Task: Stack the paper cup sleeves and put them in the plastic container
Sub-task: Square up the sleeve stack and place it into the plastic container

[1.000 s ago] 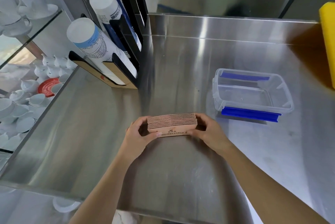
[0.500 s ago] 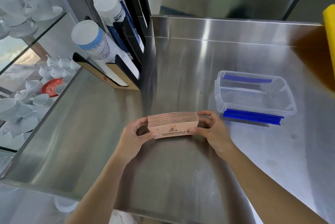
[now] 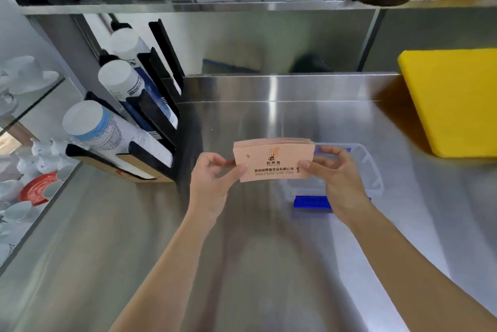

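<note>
Head camera looks forward and down, close over the steel counter (image 3: 242,264).

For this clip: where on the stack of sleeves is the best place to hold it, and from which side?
Probably by its two short ends, coming in from left and right, as the left hand and right hand do now. The stack of sleeves is wide, flat and loose, so pinching front to back at each end keeps the layers aligned.

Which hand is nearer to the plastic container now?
Right. The right hand overlaps the plastic container in this view, holding the sleeve stack; the left hand is at the stack's far end.
</note>
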Demonstrator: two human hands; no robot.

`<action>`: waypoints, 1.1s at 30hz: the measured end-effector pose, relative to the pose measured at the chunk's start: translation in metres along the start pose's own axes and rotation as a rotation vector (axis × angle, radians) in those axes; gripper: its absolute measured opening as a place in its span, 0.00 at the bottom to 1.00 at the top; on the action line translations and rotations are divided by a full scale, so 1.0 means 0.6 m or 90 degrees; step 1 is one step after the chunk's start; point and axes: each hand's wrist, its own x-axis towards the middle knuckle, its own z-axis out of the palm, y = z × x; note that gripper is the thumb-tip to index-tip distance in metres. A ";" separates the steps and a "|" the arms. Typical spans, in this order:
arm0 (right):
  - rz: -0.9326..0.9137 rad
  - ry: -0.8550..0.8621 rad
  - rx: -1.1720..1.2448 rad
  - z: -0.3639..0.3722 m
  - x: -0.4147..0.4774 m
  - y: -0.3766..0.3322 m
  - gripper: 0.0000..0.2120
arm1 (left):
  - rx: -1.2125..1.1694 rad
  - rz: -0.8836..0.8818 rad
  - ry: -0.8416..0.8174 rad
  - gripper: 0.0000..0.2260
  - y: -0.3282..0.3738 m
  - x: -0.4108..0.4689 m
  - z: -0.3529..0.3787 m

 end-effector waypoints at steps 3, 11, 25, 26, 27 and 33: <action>0.022 0.073 -0.006 -0.034 0.029 -0.015 0.21 | -0.019 -0.012 0.010 0.16 0.018 0.024 0.069; 0.141 0.155 -0.040 -0.110 0.085 -0.019 0.09 | 0.064 -0.183 -0.005 0.11 -0.006 0.058 0.200; 0.232 0.172 -0.239 -0.121 0.179 0.036 0.07 | 0.370 -0.292 -0.044 0.22 -0.039 0.071 0.298; 0.229 0.168 -0.272 -0.121 0.184 0.041 0.05 | 0.380 -0.301 -0.049 0.24 -0.043 0.070 0.301; 0.227 0.161 -0.304 -0.122 0.185 0.044 0.04 | 0.396 -0.312 -0.056 0.25 -0.045 0.069 0.303; 0.193 0.144 -0.444 -0.123 0.188 0.056 0.03 | 0.447 -0.319 -0.082 0.28 -0.045 0.068 0.310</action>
